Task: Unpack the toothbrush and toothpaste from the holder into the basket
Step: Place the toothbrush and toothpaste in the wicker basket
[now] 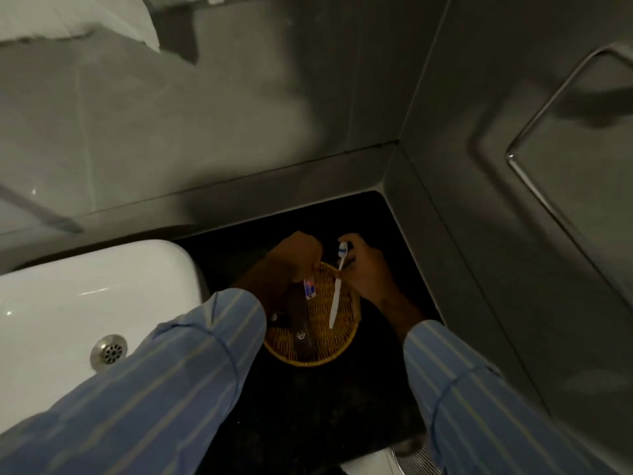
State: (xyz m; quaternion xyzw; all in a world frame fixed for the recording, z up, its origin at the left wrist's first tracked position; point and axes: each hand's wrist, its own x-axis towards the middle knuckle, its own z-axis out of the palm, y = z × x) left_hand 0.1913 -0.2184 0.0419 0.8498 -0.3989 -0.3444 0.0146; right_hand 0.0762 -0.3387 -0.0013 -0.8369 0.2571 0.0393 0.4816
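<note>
A round woven yellow basket (337, 347) sits on the dark counter in the corner. My right hand (364, 269) holds a white toothbrush (337, 296) by its upper part, handle pointing down over the basket. My left hand (294, 258) is closed above the basket's far left rim, with a small red, white and blue toothpaste tube (309, 289) hanging below it. Dark items with small white logos (294, 329) lie in the basket's left part; I cannot tell whether one is the holder.
A white sink (85, 303) with a metal drain (109, 349) lies to the left, touching the black counter (308, 406). Grey walls close the corner behind and to the right. A metal towel bar (548, 108) is on the right wall.
</note>
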